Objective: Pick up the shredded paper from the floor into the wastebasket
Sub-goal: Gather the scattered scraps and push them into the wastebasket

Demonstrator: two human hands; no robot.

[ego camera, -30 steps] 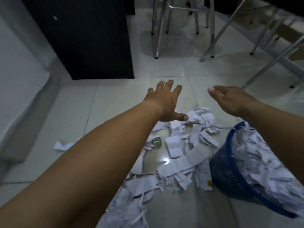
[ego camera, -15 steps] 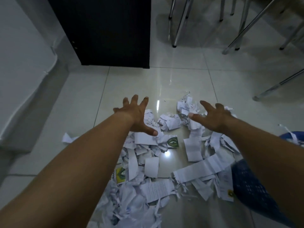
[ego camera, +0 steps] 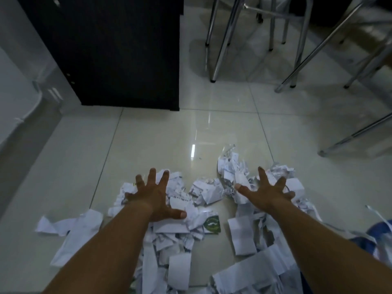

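The left hand (ego camera: pixel 154 198) is wide open, palm down, with its fingers spread out over the shredded paper (ego camera: pixel 179 270). The right hand (ego camera: pixel 267 194) is open the same way, over the pile a little to the right. Neither hand holds anything. I cannot tell if the palms press on the paper or sit just above it.

The paper lies on the floor (ego camera: pixel 159 134) in a messy heap under and between the two bare arms. It is white, in long flat strips, torn bits and crumpled lumps. One small piece with a green label (ego camera: pixel 212 224) sits between the hands.

The floor is made of big pale tiles. They are smooth and shiny, with thin lines between them and small bright spots of light.

The blue wastebasket (ego camera: pixel 381 224) peeks in at the right edge, with paper strips hanging over it.

Further back stands a tall black cabinet (ego camera: pixel 118 49) with flat sides. Thin shiny metal chair legs (ego camera: pixel 220 45) stand to its right. A pale wall (ego camera: pixel 19 81) runs along the left.
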